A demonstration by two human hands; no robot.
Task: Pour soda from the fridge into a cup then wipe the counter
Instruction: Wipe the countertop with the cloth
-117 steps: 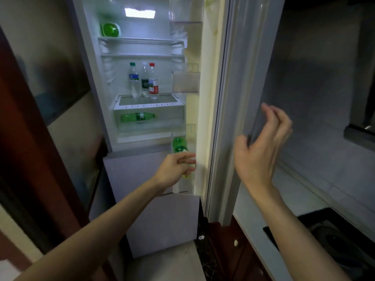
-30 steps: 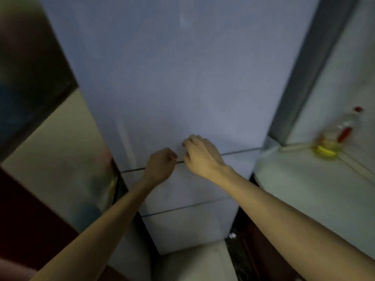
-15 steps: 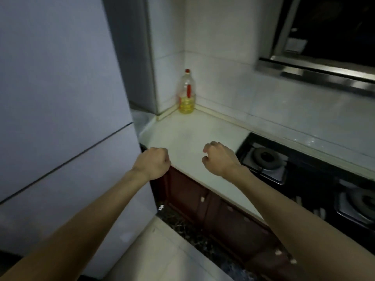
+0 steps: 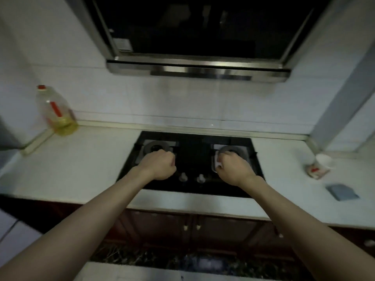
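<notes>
My left hand [image 4: 159,167] and my right hand [image 4: 233,169] are both closed into fists with nothing in them, held side by side above the black gas hob [image 4: 192,151]. A white cup [image 4: 323,160] stands at the right end of the pale counter [image 4: 81,169], far from both hands. Touching it on the left is a blurred pale container with a red-marked label [image 4: 313,169]. A folded grey cloth [image 4: 342,191] lies on the counter in front of the cup. No soda bottle can be made out clearly.
An oil bottle with a red cap [image 4: 54,110] stands in the back left corner. The fridge's side [image 4: 6,136] edges the counter on the left. A steel range hood [image 4: 196,69] hangs over the hob. Dark wooden cabinets [image 4: 192,226] sit below.
The fridge door is shut now, and my view has swung right from the fridge to the hob. Both fists moved with it, from the counter's left end to above the burners.
</notes>
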